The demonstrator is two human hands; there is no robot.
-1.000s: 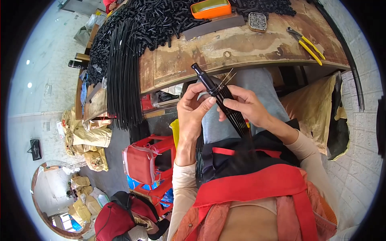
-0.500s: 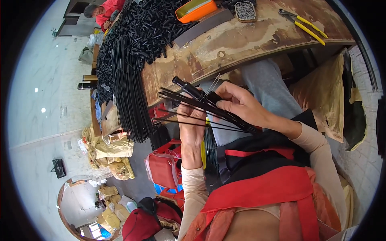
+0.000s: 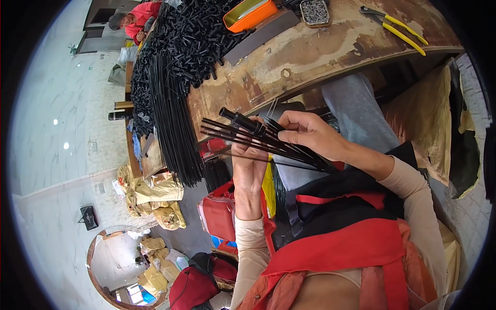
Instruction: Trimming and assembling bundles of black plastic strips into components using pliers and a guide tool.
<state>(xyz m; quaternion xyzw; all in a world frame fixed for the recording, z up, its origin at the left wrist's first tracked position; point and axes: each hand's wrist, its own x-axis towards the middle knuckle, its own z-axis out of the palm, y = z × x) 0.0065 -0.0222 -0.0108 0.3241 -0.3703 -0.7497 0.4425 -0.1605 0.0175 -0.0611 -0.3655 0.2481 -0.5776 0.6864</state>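
My left hand (image 3: 250, 165) is closed around the lower part of a black ribbed plastic tube fitting (image 3: 241, 121), whose narrow end points up and left. A fan of thin black rods (image 3: 227, 135) crosses in front of that hand, running from the fitting toward my lap. My right hand (image 3: 316, 136) pinches with thumb and bent fingers at the rods beside the fitting's lower end. A few fine metal wires (image 3: 272, 107) stick up near the right fingertips. Exactly what lies between those fingertips is hidden.
On the wooden workbench (image 3: 279, 77) lie a pile of black tube fittings (image 3: 196, 41), a bundle of black rods (image 3: 173, 119), an orange bin (image 3: 251, 15), a tray of small metal pins (image 3: 315, 12) and yellow-handled pliers (image 3: 398, 32). Another person (image 3: 138, 20) sits far left.
The whole view has shifted a little to the right. The fitting tilts slightly flatter, and the loose rods have come closer together. Both hands keep nearly the same grip.
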